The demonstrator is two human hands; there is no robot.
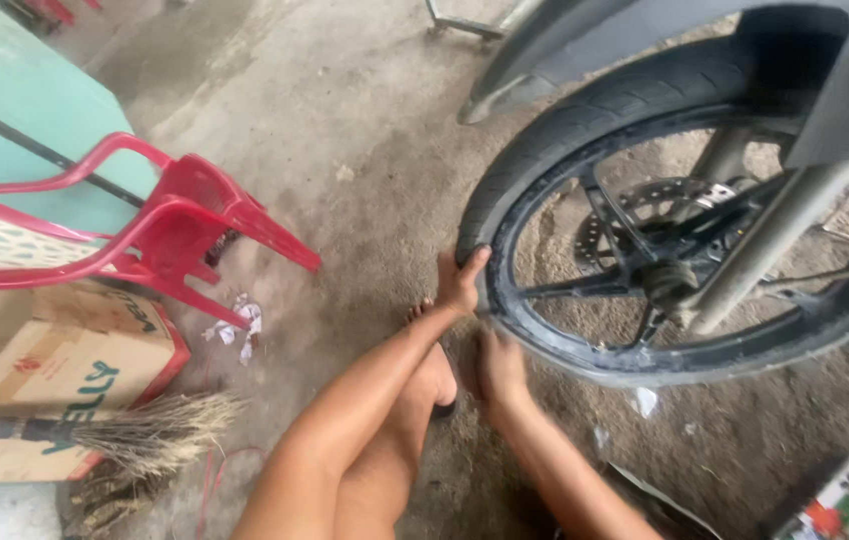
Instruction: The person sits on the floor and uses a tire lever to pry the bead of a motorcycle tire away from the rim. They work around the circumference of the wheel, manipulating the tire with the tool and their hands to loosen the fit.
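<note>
The left hand [460, 283] grips the black motorcycle tyre [545, 140] at its near edge, fingers [475, 262] curled over the rubber where it meets the rim [565, 345], while the right hand [501, 368] presses against the lower part of the same wheel, its fingers seemingly hooked behind the tyre, though blur hides how tightly. The wheel stands upright on the concrete floor [365, 150], well apart from the tipped red plastic chair [185, 225], the cardboard box [65, 370] and the straw broom [135, 435].
</note>
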